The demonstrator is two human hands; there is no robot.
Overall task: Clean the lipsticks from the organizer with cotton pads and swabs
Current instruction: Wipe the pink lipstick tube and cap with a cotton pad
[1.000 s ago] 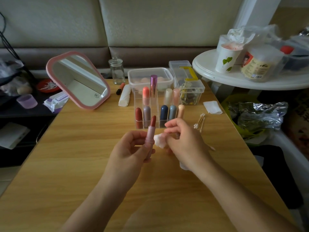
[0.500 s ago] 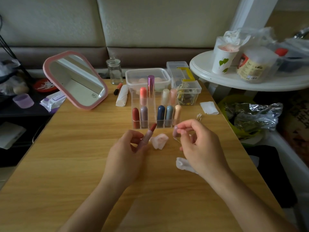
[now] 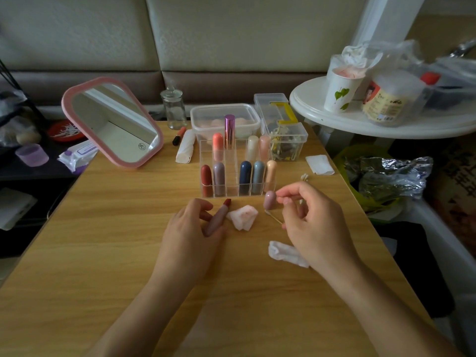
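Gripping an uncapped pink lipstick [image 3: 217, 217] low over the woodgrain tabletop [image 3: 103, 253], the left hand [image 3: 188, 233] curls; the right hand [image 3: 314, 222] pinches a rounded mauve cap [image 3: 270, 199]. Between them lies a crumpled, stained cotton pad [image 3: 243, 217], just before the clear organizer [image 3: 231, 177].

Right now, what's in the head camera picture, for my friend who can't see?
A left hand holds an open pink-tubed red lipstick over a wooden table, beside a crumpled stained cotton pad; the right hand hovers by a mauve cap near a clear plastic organizer.
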